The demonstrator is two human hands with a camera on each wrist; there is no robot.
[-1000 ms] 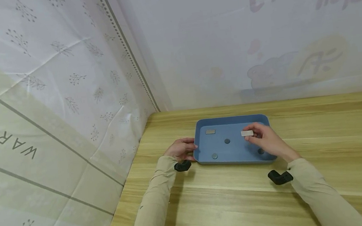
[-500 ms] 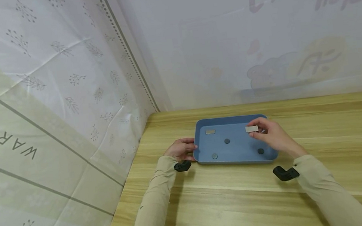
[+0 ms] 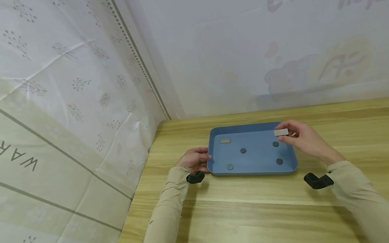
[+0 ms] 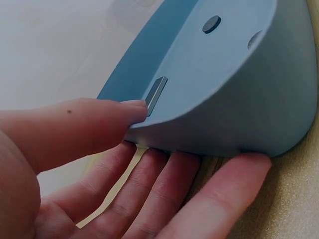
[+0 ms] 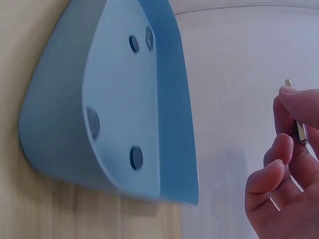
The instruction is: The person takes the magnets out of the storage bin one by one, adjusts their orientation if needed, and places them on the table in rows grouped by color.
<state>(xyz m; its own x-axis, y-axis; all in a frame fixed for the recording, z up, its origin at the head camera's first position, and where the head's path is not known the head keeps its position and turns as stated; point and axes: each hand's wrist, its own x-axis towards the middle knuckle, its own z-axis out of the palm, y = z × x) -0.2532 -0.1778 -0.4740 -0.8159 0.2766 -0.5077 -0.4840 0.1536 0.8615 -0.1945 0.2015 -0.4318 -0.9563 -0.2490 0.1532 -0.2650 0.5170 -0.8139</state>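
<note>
A small flat silver rectangular bar (image 3: pixel 281 132) is pinched between the thumb and fingers of my right hand (image 3: pixel 304 138), raised over the far right part of a blue tray (image 3: pixel 259 171). In the right wrist view the bar (image 5: pixel 302 132) shows edge-on. My left hand (image 3: pixel 193 160) holds the tray's left end: one fingertip lies on the rim, others sit low along the outer wall, some tips hidden. Inside lie a similar bar (image 3: pixel 225 141) at far left and several dark round discs, one a disc (image 3: pixel 243 150) near the middle and another disc (image 3: pixel 275 144) below the raised bar.
The tray stands on a wood-grain table (image 3: pixel 250 220). Behind it hangs a pale printed cloth (image 3: pixel 208 55), and a patterned cloth (image 3: pixel 69 112) borders the left side. A black wrist mount (image 3: pixel 318 180) sits at the right wrist.
My right hand has moved right and slightly farther back with the bar, uncovering discs in the right part of the tray. The left hand and tray stay put.
</note>
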